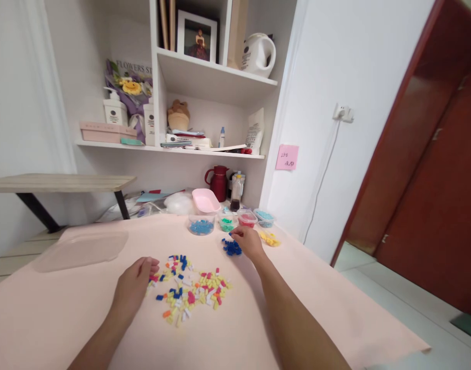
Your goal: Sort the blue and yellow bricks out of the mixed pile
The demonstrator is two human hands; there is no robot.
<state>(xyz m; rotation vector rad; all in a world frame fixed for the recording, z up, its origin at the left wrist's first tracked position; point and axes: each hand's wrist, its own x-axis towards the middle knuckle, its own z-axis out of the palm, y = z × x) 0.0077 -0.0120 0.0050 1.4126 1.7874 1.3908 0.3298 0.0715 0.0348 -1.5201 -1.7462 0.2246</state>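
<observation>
My right hand (248,241) is closed in a pinch, with a small dark blue block (230,234) at its fingertips. Just below those fingers lies a pile of dark blue blocks (231,247) on the pink tablecloth (297,318). My left hand (137,275) rests at the left edge of a spread of mixed small blocks (200,292), coloured yellow, pink, white, orange and dark blue. Its fingers are loosely curved, appear to hold nothing, and reach toward a few pink and blue blocks.
Behind the blue pile stand clear tubs of blue pieces (201,226), green pieces (228,224), red pieces (247,219) and light blue pieces (264,217). Yellow pieces (269,239) sit to their right. A clear lid (83,251) lies left. Farther back are a pink basin (205,200) and a red jug (218,183).
</observation>
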